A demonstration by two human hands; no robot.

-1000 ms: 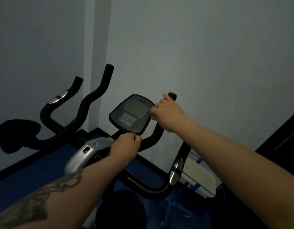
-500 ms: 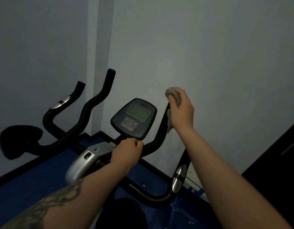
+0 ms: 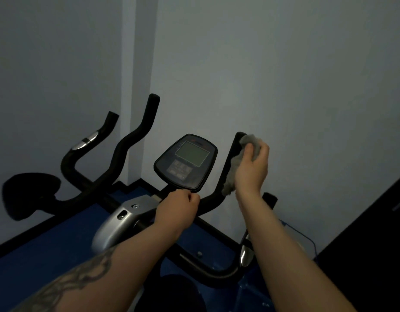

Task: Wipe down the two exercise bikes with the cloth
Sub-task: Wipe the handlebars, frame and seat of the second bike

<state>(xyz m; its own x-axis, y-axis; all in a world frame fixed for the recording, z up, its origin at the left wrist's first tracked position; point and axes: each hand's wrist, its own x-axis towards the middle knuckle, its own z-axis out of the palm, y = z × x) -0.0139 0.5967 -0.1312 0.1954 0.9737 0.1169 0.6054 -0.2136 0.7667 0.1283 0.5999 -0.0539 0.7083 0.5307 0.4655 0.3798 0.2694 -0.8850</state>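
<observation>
The near exercise bike has a dark console (image 3: 185,163) with a grey screen and a black right handlebar (image 3: 230,158) rising beside it. My right hand (image 3: 250,170) holds a grey cloth (image 3: 250,141) wrapped against the top of that handlebar. My left hand (image 3: 177,209) grips the bar just below the console, fingers curled round it. A second bike stands to the left, with black curved handlebars (image 3: 131,136) and a dark saddle (image 3: 30,192).
White walls meet in a corner (image 3: 136,86) close behind the bikes. Blue floor (image 3: 48,244) lies below. A silver frame cover (image 3: 118,221) sits under my left forearm. A dark panel (image 3: 374,233) stands at the right edge.
My right hand moved from the console's right edge up onto the right handlebar's top with the cloth, then slid a little down it. My left hand stayed on the bar.
</observation>
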